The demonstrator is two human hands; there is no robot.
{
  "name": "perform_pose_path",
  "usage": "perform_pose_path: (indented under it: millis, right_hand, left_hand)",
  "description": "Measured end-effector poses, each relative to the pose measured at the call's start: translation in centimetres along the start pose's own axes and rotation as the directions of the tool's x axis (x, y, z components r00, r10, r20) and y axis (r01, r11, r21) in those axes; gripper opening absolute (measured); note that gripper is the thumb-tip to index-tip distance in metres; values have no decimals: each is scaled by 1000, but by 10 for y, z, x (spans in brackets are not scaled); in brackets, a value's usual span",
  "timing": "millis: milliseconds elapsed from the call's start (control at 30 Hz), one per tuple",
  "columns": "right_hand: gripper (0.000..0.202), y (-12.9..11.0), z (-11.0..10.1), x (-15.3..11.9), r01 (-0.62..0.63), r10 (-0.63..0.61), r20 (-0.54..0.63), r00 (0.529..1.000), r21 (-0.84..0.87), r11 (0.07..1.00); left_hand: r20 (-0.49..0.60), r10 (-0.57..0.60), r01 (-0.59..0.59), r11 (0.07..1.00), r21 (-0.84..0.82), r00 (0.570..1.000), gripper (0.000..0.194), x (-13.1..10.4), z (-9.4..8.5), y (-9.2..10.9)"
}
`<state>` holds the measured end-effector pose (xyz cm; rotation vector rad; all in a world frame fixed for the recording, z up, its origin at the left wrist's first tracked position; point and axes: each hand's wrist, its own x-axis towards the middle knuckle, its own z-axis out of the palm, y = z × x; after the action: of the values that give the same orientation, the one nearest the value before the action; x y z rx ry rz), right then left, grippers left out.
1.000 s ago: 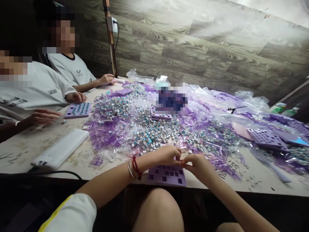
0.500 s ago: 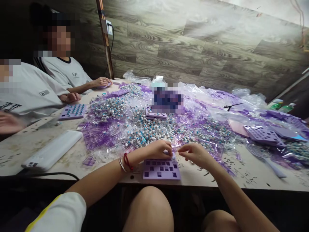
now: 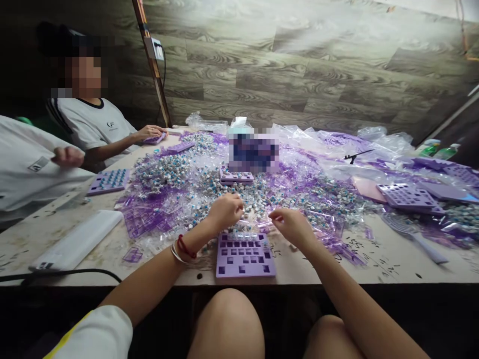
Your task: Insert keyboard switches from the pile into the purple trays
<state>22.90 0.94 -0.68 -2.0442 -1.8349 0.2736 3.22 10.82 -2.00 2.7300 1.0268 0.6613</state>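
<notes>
A light purple plate (image 3: pixel 245 255) with square openings lies flat at the table's front edge, several clear pieces along its far row. Just beyond it, my left hand (image 3: pixel 225 212), with a red and a silver bracelet at the wrist, hovers at the near side of the pile of small white and blue parts (image 3: pixel 209 197). Its fingers are curled, and what they hold, if anything, is hidden. To the right of the plate, my right hand (image 3: pixel 290 223) is raised with thumb and fingertips pressed together; anything between them is too small to make out.
Two people sit at the left, one holding a purple piece (image 3: pixel 154 138), beside another filled purple plate (image 3: pixel 108 181). A white box (image 3: pixel 77 241) and black cable lie front left. A brush (image 3: pixel 415 237), purple plates (image 3: pixel 407 196) and plastic bags are at the right.
My left hand has lifted off the plate and moved up and left to the pile, uncovering the plate's far rows. My right hand has shifted slightly up. The nearest person's hand has risen.
</notes>
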Motion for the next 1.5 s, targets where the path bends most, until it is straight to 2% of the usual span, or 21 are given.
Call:
perform_pose_path:
  millis: [67,133,300,467,533,633,767,867,967,1033,1100,1167,1267,1333,1433,1500]
  right_hand:
    - [25,-7,6,8,-26,26,-5,1000,-77,997]
    - [25,-15,11,15,-42,45,21,999,-137,990]
    - [31,-30,20,28,-99,116,61,991,-236,967]
    - [31,-31,23,34,-114,142,96,985,-252,961]
    - [32,-29,24,35,-110,140,109,984,-249,962]
    - [31,-26,24,35,-113,144,116,983,-238,965]
    - [26,-20,23,31,-95,117,96,989,-206,974]
    - [28,-15,20,26,-31,43,62,997,-173,984]
    - [30,-10,12,18,83,-84,-13,996,-61,995]
    - [26,-7,6,11,157,-155,-64,986,32,987]
    - [20,-6,0,3,198,-191,-71,979,116,973]
    - [14,-5,-5,-5,206,-202,-40,979,222,953]
    - [9,-5,-10,-17,170,-186,12,982,356,919]
    - [11,-5,-11,-25,156,-181,33,983,374,914]
    - [13,-4,-11,-37,173,-208,61,976,360,917]
    - [14,-2,-10,-43,209,-252,75,965,363,908]
  left_hand:
    - [32,-95,91,990,106,995,18,2,-3,-8]
    - [83,-135,124,984,127,987,19,4,-5,-14]
    - [166,-82,81,997,14,983,25,10,-6,-26]
    - [208,-149,185,968,-167,967,34,15,-9,-44]
    - [270,-78,150,955,-258,960,33,15,-12,-50]
    - [326,92,48,918,-395,941,31,14,-18,-55]
    - [361,227,-48,896,-442,905,29,12,-23,-58]
    - [363,260,-88,900,-427,895,25,13,-23,-62]
    - [371,219,-64,920,-388,902,20,15,-24,-64]
    - [385,187,-55,942,-330,904,21,19,-28,-61]
    - [378,209,-94,949,-301,902,21,23,-35,-52]
    - [332,279,-158,924,-348,901,15,28,-43,-37]
    - [227,383,-230,834,-501,895,9,33,-48,-10]
    - [224,450,-231,752,-617,865,13,32,-45,4]
    - [336,517,-105,649,-753,787,19,22,-28,16]
    - [378,511,-36,629,-777,772,20,11,-14,18]
